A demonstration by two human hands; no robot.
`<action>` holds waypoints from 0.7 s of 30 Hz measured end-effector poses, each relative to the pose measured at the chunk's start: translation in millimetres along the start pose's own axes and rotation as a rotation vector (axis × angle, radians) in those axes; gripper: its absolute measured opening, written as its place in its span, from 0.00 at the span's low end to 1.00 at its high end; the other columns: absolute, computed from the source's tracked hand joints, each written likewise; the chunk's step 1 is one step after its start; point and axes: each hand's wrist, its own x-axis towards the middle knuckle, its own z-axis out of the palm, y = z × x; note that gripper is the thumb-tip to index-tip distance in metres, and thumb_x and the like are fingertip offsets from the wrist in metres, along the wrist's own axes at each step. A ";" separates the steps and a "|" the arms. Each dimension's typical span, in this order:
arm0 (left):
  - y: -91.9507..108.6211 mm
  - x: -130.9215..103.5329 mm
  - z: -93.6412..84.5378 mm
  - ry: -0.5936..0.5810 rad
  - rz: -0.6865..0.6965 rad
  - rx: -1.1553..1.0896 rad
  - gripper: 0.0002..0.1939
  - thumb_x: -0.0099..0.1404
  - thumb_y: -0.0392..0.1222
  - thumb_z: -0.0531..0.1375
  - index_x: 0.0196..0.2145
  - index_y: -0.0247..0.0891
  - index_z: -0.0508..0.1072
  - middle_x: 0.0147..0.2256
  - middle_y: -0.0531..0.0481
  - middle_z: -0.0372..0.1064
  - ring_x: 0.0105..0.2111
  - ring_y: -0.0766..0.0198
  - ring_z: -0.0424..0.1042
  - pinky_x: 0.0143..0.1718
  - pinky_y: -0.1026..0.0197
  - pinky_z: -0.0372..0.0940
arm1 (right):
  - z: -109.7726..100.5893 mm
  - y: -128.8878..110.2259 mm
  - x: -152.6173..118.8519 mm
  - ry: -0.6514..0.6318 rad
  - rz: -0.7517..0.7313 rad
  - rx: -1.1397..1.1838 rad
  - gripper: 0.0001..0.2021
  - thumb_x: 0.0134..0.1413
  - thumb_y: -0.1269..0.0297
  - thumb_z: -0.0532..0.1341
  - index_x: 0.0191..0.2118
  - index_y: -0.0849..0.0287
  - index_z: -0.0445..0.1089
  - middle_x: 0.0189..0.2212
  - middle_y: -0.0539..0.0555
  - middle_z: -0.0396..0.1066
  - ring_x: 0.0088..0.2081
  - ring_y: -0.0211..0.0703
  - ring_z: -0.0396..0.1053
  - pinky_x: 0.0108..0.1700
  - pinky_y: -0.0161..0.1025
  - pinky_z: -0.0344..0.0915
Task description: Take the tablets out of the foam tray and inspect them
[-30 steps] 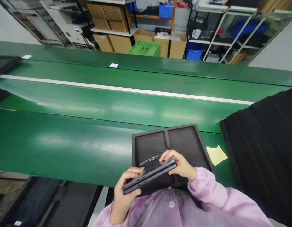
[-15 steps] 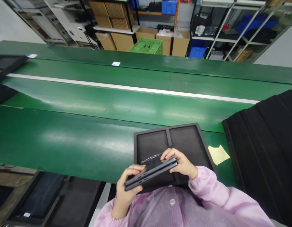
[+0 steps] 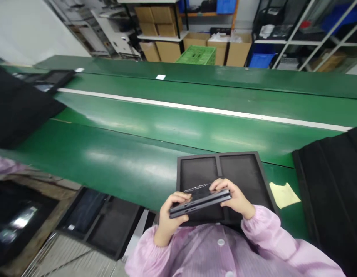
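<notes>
Two thin dark devices point(image 3: 200, 203), stacked face to face or back to back, are held slightly tilted above a black tray. My left hand point(image 3: 173, 215) grips their left end, thumb below and fingers on top. Around the right end, my right hand point(image 3: 232, 196) holds them the same way. Clear, shiny film shows along the upper face. Beneath my hands, the black two-compartment tray point(image 3: 218, 165) lies on the green bench; no item shows in the visible parts of its compartments.
A yellow paper point(image 3: 284, 195) lies right of the tray, beside a black ridged stack point(image 3: 331, 192). At lower left, another black tray point(image 3: 117, 227) holds a dark panel. More black trays point(image 3: 19, 104) stand far left. A pink sleeve point(image 3: 6, 164) of another person shows at the left edge.
The view has swung left, so the bench and trays appear further right. Another person's pink sleeve has come into view. Both hands still hold the devices, which look slightly more level.
</notes>
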 end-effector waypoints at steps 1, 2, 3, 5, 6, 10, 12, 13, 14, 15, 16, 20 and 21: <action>0.3 0.6 1.2 0.006 0.001 -0.014 0.20 0.49 0.54 0.69 0.35 0.39 0.71 0.34 0.45 0.73 0.38 0.55 0.74 0.39 0.54 0.69 | -0.9 -0.5 -0.2 -0.006 0.013 -0.002 0.17 0.50 0.53 0.69 0.40 0.56 0.67 0.41 0.55 0.68 0.42 0.43 0.68 0.43 0.40 0.65; 0.8 0.9 2.2 0.011 0.001 -0.025 0.20 0.49 0.53 0.69 0.35 0.38 0.71 0.34 0.45 0.73 0.38 0.55 0.74 0.40 0.54 0.69 | -1.7 -1.1 -0.7 -0.007 0.021 -0.009 0.17 0.50 0.52 0.69 0.40 0.56 0.67 0.41 0.55 0.68 0.42 0.43 0.68 0.43 0.40 0.65; 1.4 0.9 3.0 0.015 0.003 -0.035 0.20 0.49 0.53 0.69 0.35 0.38 0.71 0.34 0.45 0.73 0.38 0.55 0.74 0.40 0.55 0.69 | -2.5 -1.7 -1.3 -0.006 0.029 -0.021 0.18 0.49 0.52 0.69 0.39 0.56 0.67 0.40 0.56 0.68 0.42 0.44 0.68 0.43 0.41 0.66; 2.4 -0.3 4.2 0.017 0.005 -0.049 0.20 0.49 0.52 0.69 0.35 0.38 0.71 0.34 0.44 0.73 0.38 0.56 0.74 0.39 0.56 0.69 | -4.7 -2.0 -2.9 0.001 0.038 -0.049 0.18 0.49 0.50 0.68 0.39 0.56 0.66 0.40 0.56 0.69 0.42 0.45 0.69 0.44 0.43 0.67; 2.4 -1.2 4.6 0.017 0.002 -0.051 0.21 0.49 0.52 0.69 0.35 0.37 0.71 0.35 0.44 0.73 0.38 0.56 0.74 0.39 0.56 0.69 | -6.5 -1.1 -3.6 -0.001 0.052 -0.065 0.19 0.49 0.50 0.68 0.39 0.56 0.66 0.41 0.57 0.69 0.42 0.46 0.69 0.44 0.43 0.67; -5.0 -1.3 4.9 0.042 -0.040 -0.040 0.26 0.45 0.59 0.69 0.35 0.36 0.72 0.35 0.42 0.74 0.37 0.53 0.74 0.39 0.53 0.69 | -18.3 12.3 -2.8 -0.070 0.141 -0.238 0.19 0.53 0.53 0.66 0.46 0.57 0.66 0.51 0.62 0.66 0.49 0.49 0.67 0.48 0.46 0.67; -12.2 3.7 5.3 0.105 -0.052 -0.006 0.27 0.45 0.62 0.68 0.32 0.36 0.72 0.32 0.43 0.74 0.35 0.53 0.74 0.36 0.54 0.70 | -24.6 22.0 -0.6 -0.086 0.184 -0.345 0.18 0.53 0.54 0.66 0.45 0.58 0.68 0.49 0.62 0.68 0.50 0.49 0.67 0.50 0.47 0.66; -15.5 7.5 5.9 0.146 -0.047 0.015 0.25 0.46 0.61 0.67 0.31 0.36 0.72 0.31 0.45 0.74 0.33 0.55 0.74 0.35 0.56 0.69 | -27.2 25.9 0.6 -0.077 0.206 -0.374 0.18 0.52 0.53 0.67 0.43 0.59 0.69 0.45 0.60 0.71 0.47 0.49 0.69 0.50 0.47 0.66; -18.1 11.7 6.9 0.186 -0.033 0.036 0.22 0.49 0.58 0.67 0.30 0.36 0.72 0.29 0.46 0.73 0.31 0.57 0.74 0.34 0.58 0.69 | -29.1 28.8 1.4 -0.060 0.230 -0.388 0.18 0.50 0.51 0.67 0.40 0.60 0.70 0.39 0.58 0.73 0.42 0.49 0.71 0.48 0.48 0.67; -19.7 16.0 8.5 0.217 -0.015 0.050 0.19 0.51 0.55 0.67 0.29 0.36 0.73 0.29 0.48 0.73 0.30 0.60 0.73 0.33 0.60 0.68 | -30.5 30.3 1.6 -0.037 0.252 -0.392 0.19 0.49 0.49 0.67 0.38 0.60 0.71 0.34 0.57 0.73 0.38 0.49 0.72 0.45 0.47 0.69; -20.0 19.8 10.6 0.231 0.004 0.056 0.16 0.52 0.53 0.67 0.29 0.37 0.73 0.29 0.48 0.73 0.30 0.61 0.73 0.32 0.61 0.67 | -31.2 30.6 1.0 -0.017 0.264 -0.391 0.20 0.48 0.47 0.67 0.36 0.61 0.71 0.30 0.55 0.73 0.35 0.48 0.73 0.42 0.47 0.70; -11.8 24.0 23.4 0.163 0.053 0.035 0.17 0.49 0.53 0.69 0.28 0.36 0.75 0.28 0.46 0.74 0.30 0.57 0.74 0.31 0.59 0.68 | -32.2 25.6 -10.8 0.030 0.225 -0.383 0.20 0.50 0.49 0.67 0.42 0.60 0.72 0.39 0.58 0.73 0.43 0.50 0.71 0.49 0.48 0.67; -9.0 22.6 27.1 0.134 0.073 0.028 0.18 0.48 0.54 0.69 0.28 0.36 0.75 0.28 0.45 0.74 0.30 0.56 0.74 0.31 0.58 0.68 | -32.9 24.1 -15.5 0.033 0.212 -0.381 0.20 0.51 0.50 0.67 0.43 0.59 0.72 0.43 0.59 0.72 0.47 0.50 0.69 0.52 0.49 0.65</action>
